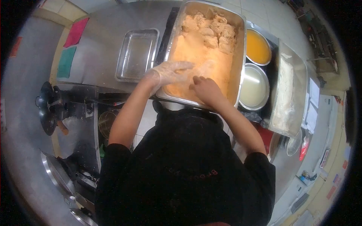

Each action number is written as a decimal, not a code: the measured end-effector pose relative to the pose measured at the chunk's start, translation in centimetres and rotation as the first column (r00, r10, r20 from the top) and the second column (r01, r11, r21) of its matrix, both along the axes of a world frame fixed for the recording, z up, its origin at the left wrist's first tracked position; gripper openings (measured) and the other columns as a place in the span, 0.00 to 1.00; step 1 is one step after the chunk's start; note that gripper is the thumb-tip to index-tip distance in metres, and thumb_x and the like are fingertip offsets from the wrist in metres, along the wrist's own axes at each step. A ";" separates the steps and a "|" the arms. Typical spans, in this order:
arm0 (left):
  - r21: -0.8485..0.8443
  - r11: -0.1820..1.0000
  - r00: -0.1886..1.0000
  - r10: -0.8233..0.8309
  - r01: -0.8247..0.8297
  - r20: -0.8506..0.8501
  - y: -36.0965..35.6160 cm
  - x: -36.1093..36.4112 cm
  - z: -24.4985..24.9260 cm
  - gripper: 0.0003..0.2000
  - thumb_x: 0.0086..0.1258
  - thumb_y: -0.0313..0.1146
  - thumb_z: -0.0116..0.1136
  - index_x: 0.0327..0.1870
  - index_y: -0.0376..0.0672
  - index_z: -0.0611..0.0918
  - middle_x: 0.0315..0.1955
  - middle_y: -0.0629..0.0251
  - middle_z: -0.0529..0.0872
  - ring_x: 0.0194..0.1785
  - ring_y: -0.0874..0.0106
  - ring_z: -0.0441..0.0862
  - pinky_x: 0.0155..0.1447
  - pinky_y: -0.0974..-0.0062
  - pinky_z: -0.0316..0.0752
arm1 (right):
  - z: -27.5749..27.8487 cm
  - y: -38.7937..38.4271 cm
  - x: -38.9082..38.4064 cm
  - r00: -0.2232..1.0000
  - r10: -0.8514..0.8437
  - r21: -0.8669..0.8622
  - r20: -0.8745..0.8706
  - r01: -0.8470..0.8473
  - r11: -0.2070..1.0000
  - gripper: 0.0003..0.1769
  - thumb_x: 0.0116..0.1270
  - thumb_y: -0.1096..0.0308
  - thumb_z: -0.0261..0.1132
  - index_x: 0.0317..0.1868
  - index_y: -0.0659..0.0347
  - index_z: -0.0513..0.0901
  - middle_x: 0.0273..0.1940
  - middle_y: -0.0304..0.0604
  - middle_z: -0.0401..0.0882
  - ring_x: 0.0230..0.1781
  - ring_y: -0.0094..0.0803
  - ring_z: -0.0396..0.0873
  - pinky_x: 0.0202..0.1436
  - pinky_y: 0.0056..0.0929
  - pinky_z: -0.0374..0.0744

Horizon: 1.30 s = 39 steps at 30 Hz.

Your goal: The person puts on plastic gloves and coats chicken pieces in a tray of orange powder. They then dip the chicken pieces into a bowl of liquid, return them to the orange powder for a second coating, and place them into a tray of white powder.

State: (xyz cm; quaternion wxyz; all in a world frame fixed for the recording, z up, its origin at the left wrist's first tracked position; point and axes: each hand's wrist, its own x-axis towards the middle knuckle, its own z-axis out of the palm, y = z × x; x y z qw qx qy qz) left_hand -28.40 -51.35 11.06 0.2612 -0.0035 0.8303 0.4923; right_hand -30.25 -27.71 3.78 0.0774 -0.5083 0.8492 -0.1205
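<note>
My left hand, in a clear plastic glove, reaches over the near left side of a deep metal tray. Its fingers are stretched out with nothing in them. My right hand is bare, its fingers curled together above the tray's near edge. At those fingertips is a crumpled, see-through piece of plastic, which looks like another glove; its outline is blurred. Orange breading powder covers much of the tray's bottom. Coated, lumpy pieces of food are piled at the far end.
A shallow metal tray stands on the steel counter to the left. On the right are a bowl of orange liquid, a bowl of pale liquid and a long container of white flour. Pans lie at the lower left.
</note>
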 end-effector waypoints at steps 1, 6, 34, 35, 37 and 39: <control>-0.064 0.996 0.997 -0.069 0.068 -0.028 -0.6 -0.1 -1.3 0.29 0.79 0.39 0.64 0.80 0.48 0.75 0.81 0.57 0.70 0.78 0.60 0.73 0.80 0.64 0.69 | 0.8 -0.1 -0.3 1.000 0.002 0.000 -0.005 -0.002 1.000 0.10 0.66 0.71 0.63 0.46 0.54 0.88 0.43 0.48 0.81 0.47 0.47 0.85 0.50 0.46 0.84; 0.013 0.961 0.956 0.276 -0.276 -0.101 0.3 2.7 -1.6 0.37 0.75 0.42 0.69 0.82 0.40 0.68 0.77 0.51 0.75 0.74 0.62 0.78 0.78 0.69 0.72 | 5.8 2.1 -1.8 0.861 -0.326 -0.299 0.389 0.453 0.840 0.05 0.68 0.71 0.72 0.43 0.58 0.89 0.40 0.46 0.85 0.39 0.41 0.87 0.44 0.40 0.84; 0.332 0.876 0.866 0.438 -0.351 -0.240 10.8 0.8 -4.6 0.25 0.72 0.37 0.73 0.67 0.40 0.81 0.50 0.61 0.88 0.49 0.71 0.85 0.58 0.71 0.81 | 2.2 5.9 1.5 0.476 -0.441 -0.278 0.761 0.853 0.442 0.15 0.72 0.60 0.77 0.41 0.66 0.91 0.31 0.39 0.88 0.33 0.23 0.83 0.39 0.26 0.80; 0.217 0.909 0.847 0.411 -0.355 -0.337 10.9 1.0 -4.2 0.26 0.72 0.37 0.73 0.68 0.40 0.79 0.50 0.61 0.87 0.49 0.71 0.85 0.58 0.71 0.81 | 2.3 5.9 1.5 0.475 -0.441 -0.276 0.762 0.853 0.443 0.15 0.72 0.60 0.77 0.41 0.66 0.91 0.31 0.39 0.88 0.33 0.23 0.83 0.39 0.26 0.80; 0.298 0.895 0.862 0.415 -0.330 -0.292 10.6 0.7 -5.5 0.27 0.72 0.36 0.72 0.70 0.41 0.78 0.50 0.60 0.87 0.49 0.71 0.85 0.58 0.71 0.81 | 2.6 6.1 1.4 0.471 -0.423 -0.227 0.774 0.830 0.510 0.14 0.71 0.63 0.78 0.39 0.67 0.90 0.31 0.40 0.89 0.31 0.22 0.83 0.38 0.25 0.80; 0.378 0.875 0.876 0.411 -0.302 -0.251 9.9 0.5 -5.6 0.28 0.72 0.36 0.72 0.71 0.41 0.77 0.50 0.59 0.87 0.49 0.71 0.85 0.58 0.71 0.81 | 3.7 6.3 1.1 0.422 -0.429 -0.210 0.798 0.864 0.458 0.14 0.72 0.63 0.77 0.39 0.68 0.90 0.31 0.40 0.89 0.31 0.22 0.82 0.38 0.25 0.79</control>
